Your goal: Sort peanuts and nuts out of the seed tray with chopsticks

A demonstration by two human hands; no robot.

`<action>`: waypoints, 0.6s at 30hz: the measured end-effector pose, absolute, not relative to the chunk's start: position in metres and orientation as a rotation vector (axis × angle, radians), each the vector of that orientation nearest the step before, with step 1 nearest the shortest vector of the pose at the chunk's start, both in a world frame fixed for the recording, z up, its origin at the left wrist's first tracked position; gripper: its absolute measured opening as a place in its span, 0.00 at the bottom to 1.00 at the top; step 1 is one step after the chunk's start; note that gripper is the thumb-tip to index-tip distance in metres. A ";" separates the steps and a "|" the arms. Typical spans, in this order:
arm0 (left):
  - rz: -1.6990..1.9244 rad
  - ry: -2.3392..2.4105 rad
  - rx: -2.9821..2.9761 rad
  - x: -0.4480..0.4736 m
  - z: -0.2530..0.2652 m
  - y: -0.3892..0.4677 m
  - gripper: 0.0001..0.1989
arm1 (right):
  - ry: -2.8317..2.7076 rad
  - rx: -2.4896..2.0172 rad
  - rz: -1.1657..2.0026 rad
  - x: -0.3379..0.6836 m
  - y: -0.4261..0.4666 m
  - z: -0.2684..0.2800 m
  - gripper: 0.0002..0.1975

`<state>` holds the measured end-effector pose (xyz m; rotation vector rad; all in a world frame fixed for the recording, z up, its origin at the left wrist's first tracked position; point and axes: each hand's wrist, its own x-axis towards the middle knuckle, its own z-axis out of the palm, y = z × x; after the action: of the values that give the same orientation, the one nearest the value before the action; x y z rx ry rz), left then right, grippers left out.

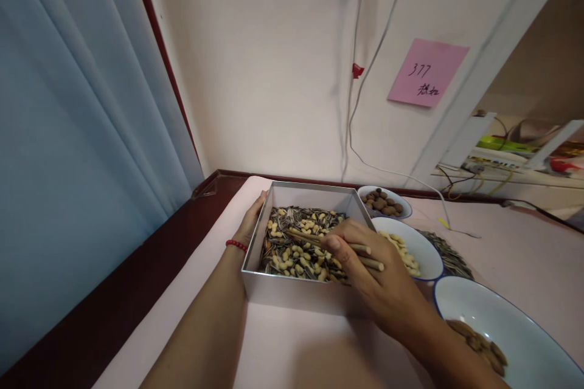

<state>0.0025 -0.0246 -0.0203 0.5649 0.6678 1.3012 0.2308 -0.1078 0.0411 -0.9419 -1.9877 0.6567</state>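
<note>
A square white box point(301, 295) with a silvery rim holds striped sunflower seeds point(294, 217) mixed with peanuts in their shells point(287, 260). My left hand point(252, 219), with a red bead bracelet point(236, 245) on the wrist, grips the box's left wall; most of its fingers are hidden behind that wall. Over the box's right part, my right hand point(365, 255) is closed around a pair of wooden chopsticks point(305, 236). Their tips point left and down among the seeds and peanuts. Whether the tips pinch a peanut, I cannot tell.
Right of the box stand a bowl of peanuts point(426, 243), a bowl of brown round nuts point(406, 202) and a nearer bowl of almond-like nuts point(515, 316). A heap of sunflower seeds point(449, 255) lies beyond the peanut bowl. A white cable point(401, 172) trails from the wall.
</note>
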 end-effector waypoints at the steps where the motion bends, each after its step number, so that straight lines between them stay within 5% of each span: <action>1: 1.305 0.674 0.561 0.002 -0.020 -0.025 0.24 | -1.986 -0.940 0.661 0.231 -0.108 0.041 0.18; 13: 1.345 0.709 0.574 0.003 -0.022 -0.024 0.30 | -2.024 -0.955 0.723 0.231 -0.108 0.037 0.16; 18: 1.346 0.705 0.601 0.002 -0.024 -0.022 0.24 | -1.997 -0.934 0.666 0.231 -0.107 0.037 0.17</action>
<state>0.0016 -0.0223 -0.0236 0.6008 0.7050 1.3464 0.2315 -0.1073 0.0375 -0.9339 -1.9965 0.6664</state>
